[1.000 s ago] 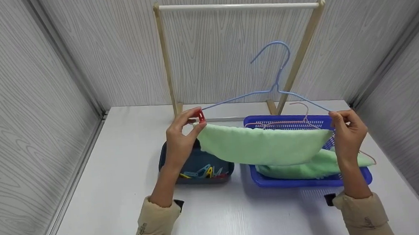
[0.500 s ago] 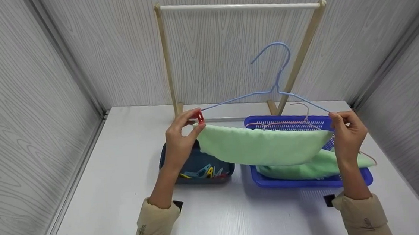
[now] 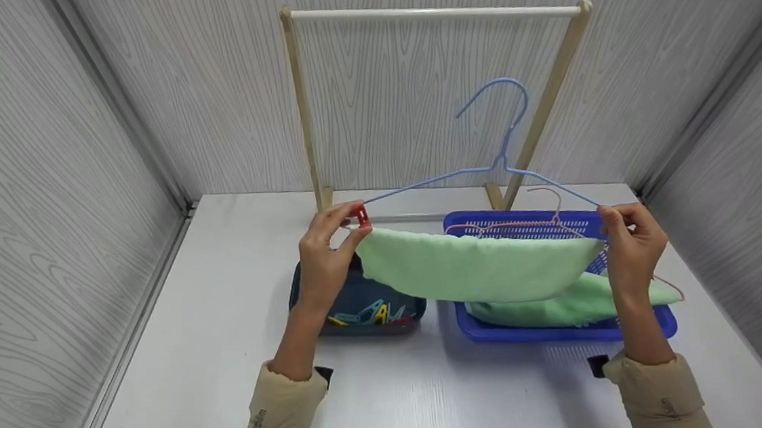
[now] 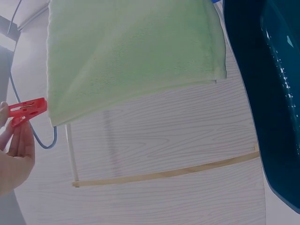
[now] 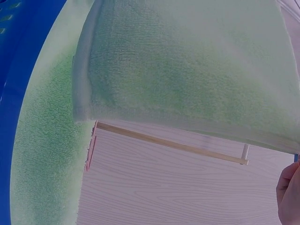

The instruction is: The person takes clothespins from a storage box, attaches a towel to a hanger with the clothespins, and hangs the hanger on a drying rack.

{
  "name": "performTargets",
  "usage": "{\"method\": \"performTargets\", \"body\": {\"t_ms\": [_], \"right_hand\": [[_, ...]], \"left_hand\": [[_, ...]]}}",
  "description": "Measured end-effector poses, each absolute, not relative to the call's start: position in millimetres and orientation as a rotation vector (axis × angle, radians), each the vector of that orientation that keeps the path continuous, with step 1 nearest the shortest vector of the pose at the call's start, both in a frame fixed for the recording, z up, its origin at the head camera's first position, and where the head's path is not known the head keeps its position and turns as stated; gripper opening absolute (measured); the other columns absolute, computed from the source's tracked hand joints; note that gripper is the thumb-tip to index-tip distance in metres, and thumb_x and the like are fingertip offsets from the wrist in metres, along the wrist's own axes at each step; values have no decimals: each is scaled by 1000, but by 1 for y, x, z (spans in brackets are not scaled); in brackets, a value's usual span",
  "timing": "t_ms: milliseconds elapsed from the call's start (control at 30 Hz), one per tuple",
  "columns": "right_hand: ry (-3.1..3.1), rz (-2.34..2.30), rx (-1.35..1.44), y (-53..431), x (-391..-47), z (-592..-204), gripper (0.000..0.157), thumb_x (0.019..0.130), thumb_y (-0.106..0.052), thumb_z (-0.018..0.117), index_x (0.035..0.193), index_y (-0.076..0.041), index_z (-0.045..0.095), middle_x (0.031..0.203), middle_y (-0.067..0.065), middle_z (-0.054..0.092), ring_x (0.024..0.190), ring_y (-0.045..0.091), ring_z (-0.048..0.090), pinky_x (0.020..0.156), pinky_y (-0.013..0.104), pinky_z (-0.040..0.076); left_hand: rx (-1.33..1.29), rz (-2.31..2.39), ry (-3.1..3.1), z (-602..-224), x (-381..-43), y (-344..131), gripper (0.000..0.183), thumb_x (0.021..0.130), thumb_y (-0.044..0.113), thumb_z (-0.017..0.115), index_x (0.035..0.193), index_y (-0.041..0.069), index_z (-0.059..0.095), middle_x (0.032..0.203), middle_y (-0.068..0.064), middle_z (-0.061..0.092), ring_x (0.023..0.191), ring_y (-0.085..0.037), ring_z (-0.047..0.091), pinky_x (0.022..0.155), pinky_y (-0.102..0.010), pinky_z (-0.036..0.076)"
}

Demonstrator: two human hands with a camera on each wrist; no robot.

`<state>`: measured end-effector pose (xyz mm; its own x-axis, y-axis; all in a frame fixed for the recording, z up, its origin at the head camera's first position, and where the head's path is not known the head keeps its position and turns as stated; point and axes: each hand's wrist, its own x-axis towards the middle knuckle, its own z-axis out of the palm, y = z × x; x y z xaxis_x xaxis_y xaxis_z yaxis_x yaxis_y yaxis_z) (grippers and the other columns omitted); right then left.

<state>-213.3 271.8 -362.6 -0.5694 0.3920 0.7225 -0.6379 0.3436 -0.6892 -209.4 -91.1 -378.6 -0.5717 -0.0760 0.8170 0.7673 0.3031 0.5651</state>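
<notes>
Left grip (image 3: 323, 259): pinching a red clip (image 3: 363, 215) between thumb and fingertips, at the left corner of the green cloth (image 3: 477, 271).
Right grip (image 3: 633, 238): pinching the blue hanger (image 3: 502, 160) at its right end, beside the cloth's other top corner (you cannot tell whether it catches fabric too).
Worktop (image 3: 396, 403): below everything; you have hanger and cloth lifted above it.
Rack (image 3: 433, 12): standing beyond your hands, its white rail apart from the hanger's hook.
Basket (image 3: 533, 335): blue, under the cloth's right part, holding a second cloth (image 3: 545, 311).
Blue hanger: thin wire, probably light and springy; a hard pull on one end would likely twist it, so keep to the shoulder ends or the neck below the hook.
Green cloth: hanging between your hands under the hanger's arms; soft and limp by its look, hard to damage but apt to slide or bunch on smooth wire. Take it by the top corners.
Bin (image 3: 360, 290): dark, partly behind your left wrist, with loose clips (image 3: 381, 314) inside.
Red clip: small, stiff and likely slick; pinch squarely on its tails. Whether its jaws bite the fabric, you cannot tell.
</notes>
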Motion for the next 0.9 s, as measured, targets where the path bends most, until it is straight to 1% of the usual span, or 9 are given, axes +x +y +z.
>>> {"method": "performTargets", "body": {"t_ms": [67, 200, 367, 567, 733, 900], "right_hand": [[-1676, 1400, 236, 272, -214, -363, 13, 83, 11, 61, 73, 17, 54, 60, 5, 49, 56, 11, 43, 52, 19, 30], [-1680, 1407, 242, 272, -213, -364, 13, 83, 10, 60, 75, 17, 54, 61, 3, 49, 57, 11, 43, 53, 19, 31], [-1686, 1416, 233, 272, -213, -364, 15, 84, 8, 61, 75, 17, 54, 62, 2, 49, 58, 11, 42, 53, 19, 32], [-1673, 1431, 237, 273, -214, -364, 17, 84, 7, 62, 73, 17, 53, 60, 3, 49, 55, 10, 41, 50, 18, 30], [-1668, 1435, 266, 280, -221, -372, 15, 83, 9, 61, 73, 18, 54, 60, 3, 49, 55, 11, 41, 49, 19, 30], [-1650, 1456, 290, 284, -224, -375, 16, 83, 9, 61, 73, 18, 53, 61, 4, 49, 55, 11, 41, 48, 18, 30]], "left_hand": [[-621, -1352, -1793, -381, -210, -92, 34, 75, 0, 71, 109, -5, 64, 104, -12, 62, 93, -22, 57, 79, -30, 47], [-649, -1314, -1777, -385, -212, -92, 32, 77, 3, 70, 108, -4, 65, 104, -10, 62, 95, -20, 58, 81, -30, 48], [-699, -1231, -1761, -386, -214, -93, 30, 76, -2, 70, 106, -5, 66, 101, -9, 62, 95, -21, 59, 80, -27, 48], [-754, -1181, -1719, -387, -216, -93, 28, 73, -7, 70, 101, -7, 67, 96, -10, 63, 90, -22, 60, 75, -23, 49], [-821, -1166, -1685, -389, -217, -94, 27, 72, -10, 70, 99, -8, 68, 95, -12, 63, 90, -23, 60, 74, -24, 49], [-861, -1112, -1675, -393, -221, -95, 26, 71, -11, 70, 97, -7, 69, 95, -11, 64, 90, -23, 59, 75, -24, 49]]}}
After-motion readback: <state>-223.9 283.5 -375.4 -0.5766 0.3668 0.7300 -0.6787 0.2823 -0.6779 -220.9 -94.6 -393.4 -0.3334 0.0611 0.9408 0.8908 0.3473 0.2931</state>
